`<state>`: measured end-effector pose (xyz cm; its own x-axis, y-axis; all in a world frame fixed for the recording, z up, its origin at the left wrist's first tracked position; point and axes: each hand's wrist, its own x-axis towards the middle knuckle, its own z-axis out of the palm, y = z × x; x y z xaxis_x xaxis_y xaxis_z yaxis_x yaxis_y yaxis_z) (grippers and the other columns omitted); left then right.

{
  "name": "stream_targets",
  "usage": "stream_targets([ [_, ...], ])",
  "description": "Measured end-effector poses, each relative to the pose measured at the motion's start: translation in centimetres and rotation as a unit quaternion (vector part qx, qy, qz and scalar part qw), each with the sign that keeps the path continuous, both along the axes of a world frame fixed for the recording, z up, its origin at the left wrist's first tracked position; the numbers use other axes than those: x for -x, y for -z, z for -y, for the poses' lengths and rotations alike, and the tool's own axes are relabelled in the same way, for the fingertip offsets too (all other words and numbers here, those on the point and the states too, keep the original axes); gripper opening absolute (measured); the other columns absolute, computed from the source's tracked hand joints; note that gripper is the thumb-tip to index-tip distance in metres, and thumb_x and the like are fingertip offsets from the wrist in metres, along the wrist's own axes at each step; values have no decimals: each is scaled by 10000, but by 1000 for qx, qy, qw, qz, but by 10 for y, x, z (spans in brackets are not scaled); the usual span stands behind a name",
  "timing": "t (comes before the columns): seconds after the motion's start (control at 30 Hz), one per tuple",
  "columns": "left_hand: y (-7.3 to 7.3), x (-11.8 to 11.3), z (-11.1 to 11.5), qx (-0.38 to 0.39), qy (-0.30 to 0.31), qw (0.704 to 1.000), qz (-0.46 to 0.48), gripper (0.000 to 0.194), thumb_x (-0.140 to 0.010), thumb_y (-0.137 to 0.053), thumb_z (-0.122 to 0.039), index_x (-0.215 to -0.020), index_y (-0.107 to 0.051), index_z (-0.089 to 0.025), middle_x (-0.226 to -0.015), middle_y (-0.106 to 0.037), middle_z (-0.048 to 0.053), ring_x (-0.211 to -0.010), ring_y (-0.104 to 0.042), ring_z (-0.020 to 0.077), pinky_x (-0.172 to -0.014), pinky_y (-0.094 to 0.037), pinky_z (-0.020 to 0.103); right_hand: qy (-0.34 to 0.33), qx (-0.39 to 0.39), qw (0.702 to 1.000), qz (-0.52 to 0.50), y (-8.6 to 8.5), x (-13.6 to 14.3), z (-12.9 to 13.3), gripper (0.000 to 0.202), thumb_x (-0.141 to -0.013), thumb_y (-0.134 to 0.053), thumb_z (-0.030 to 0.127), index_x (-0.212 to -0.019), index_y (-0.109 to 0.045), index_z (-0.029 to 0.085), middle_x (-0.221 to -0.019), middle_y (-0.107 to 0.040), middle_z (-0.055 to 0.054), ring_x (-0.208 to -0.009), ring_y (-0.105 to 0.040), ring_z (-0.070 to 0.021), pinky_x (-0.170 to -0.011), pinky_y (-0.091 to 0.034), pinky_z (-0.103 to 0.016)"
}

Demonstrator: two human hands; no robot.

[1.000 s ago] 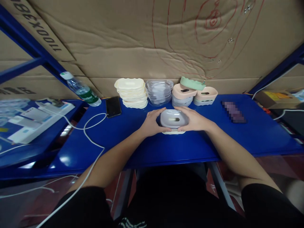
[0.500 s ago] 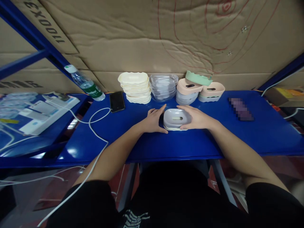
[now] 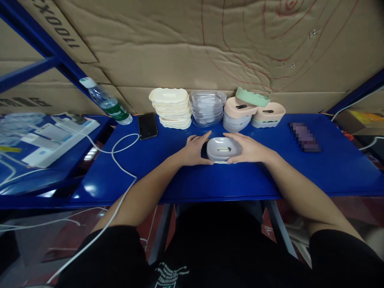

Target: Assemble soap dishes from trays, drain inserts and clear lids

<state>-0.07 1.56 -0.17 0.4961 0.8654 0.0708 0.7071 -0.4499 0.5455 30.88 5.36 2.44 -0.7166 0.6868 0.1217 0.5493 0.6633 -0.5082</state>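
A grey oval soap dish [image 3: 216, 151] with a slot in its floor sits near the middle of the table, in front of me. Under it shows the thin cream rim of another piece [image 3: 221, 162]. My right hand [image 3: 250, 149] is closed around the dish's right end, thumb at the near side and fingers at the far side. At the left end, my left hand [image 3: 195, 151] curves with thumb and fingers spread, its thumb tip at the dish's near left edge. A gap shows between that palm and the dish.
Behind the dish stand a stack of cream trays [image 3: 169, 108], clear trays [image 3: 207, 108], peach and grey slotted dishes [image 3: 237, 120], and a green wavy-edged piece [image 3: 252, 97]. A phone [image 3: 148, 126], a bottle [image 3: 112, 108] and a white cable [image 3: 124, 170] lie left.
My left thumb has come in slightly to the dish's near left edge. The right hand and the dish stay about where they were; the camera view has shifted a little.
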Motion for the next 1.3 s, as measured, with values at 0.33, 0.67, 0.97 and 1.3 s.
stream_targets([
  [0.33, 2, 1, -1, -9, 5, 1000, -2, 1385, -705, -933, -662, -1792, -218, -186, -1629, -615, 220, -1585, -502, 428, -1368, -148, 645, -22, 28, 999, 14, -12, -3, 1, 1209, -750, -920, 772, -1741, -452, 262, -1729, -530, -197, -1577, -525, -492, -1283, -448, -724],
  [0.67, 2, 2, 0, -15, 16, 1000, -4, 1322, -702, -945, -678, -1771, -319, -217, -1710, -544, 210, -1586, -492, 444, -1372, -149, 642, 2, 52, 998, 41, -20, 2, 6, 1315, -674, -942, 792, -1758, -427, 253, -1769, -483, -174, -1604, -475, -517, -1316, -404, -725],
  [0.97, 4, 4, 0, -40, 36, 999, -5, 1202, -732, -894, -749, -1724, -430, -253, -1683, -582, 179, -1571, -508, 445, -1358, -181, 675, 1, 41, 998, 45, -17, 3, 8, 1341, -650, -956, 797, -1752, -434, 239, -1739, -509, -210, -1592, -483, -528, -1286, -422, -744],
  [1.3, 8, 1, 3, -86, 40, 995, -33, 1168, -781, -866, -728, -1723, -419, -202, -1656, -605, 215, -1511, -591, 426, -1355, -194, 676, -7, 4, 998, 54, -10, 9, 12, 1159, -688, -957, 700, -1679, -535, 273, -1555, -644, -171, -1418, -635, -473, -1173, -556, -649],
])
